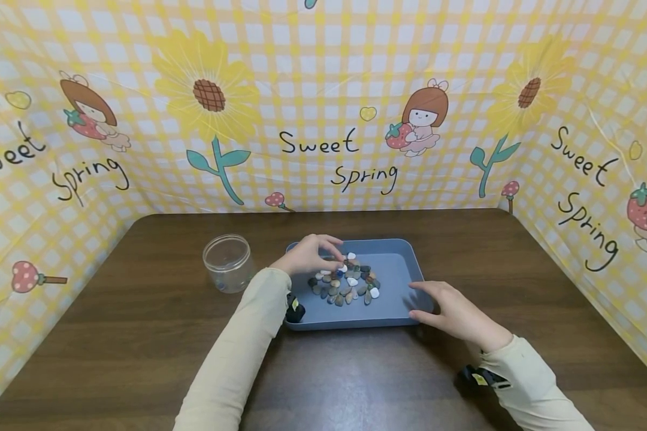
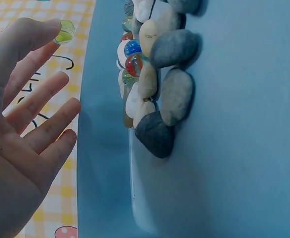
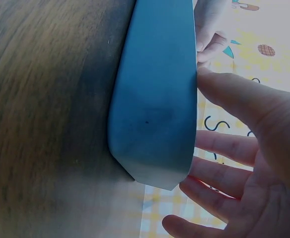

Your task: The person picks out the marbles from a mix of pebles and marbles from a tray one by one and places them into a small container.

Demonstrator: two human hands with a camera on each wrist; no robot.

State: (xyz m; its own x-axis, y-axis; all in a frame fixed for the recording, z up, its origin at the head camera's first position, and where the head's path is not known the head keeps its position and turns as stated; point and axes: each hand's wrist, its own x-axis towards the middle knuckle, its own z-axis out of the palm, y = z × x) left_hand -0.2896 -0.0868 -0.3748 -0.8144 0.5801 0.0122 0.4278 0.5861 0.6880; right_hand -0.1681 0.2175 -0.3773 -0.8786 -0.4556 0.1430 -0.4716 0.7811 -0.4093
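Note:
Between thumb and forefinger my left hand (image 1: 308, 256) pinches a clear yellow-green glass marble (image 2: 65, 32); its other fingers are spread loosely. It is raised over the left part of a blue tray (image 1: 401, 278). Below and beside it lies a heap of smooth stones (image 1: 334, 292) in grey, white and tan. Blue, red and green marbles show among them in the left wrist view, such as a blue marble (image 2: 133, 47). At the tray's right rim my right hand (image 1: 458, 310) has its fingers extended, with thumb and fingertips right at the edge.
A clear, round, open jar (image 1: 227, 263) stands on the brown wooden table (image 1: 156, 311), left of the tray and near my left forearm. A yellow checked cloth (image 1: 313, 72) with printed flowers and words encloses the back and both sides.

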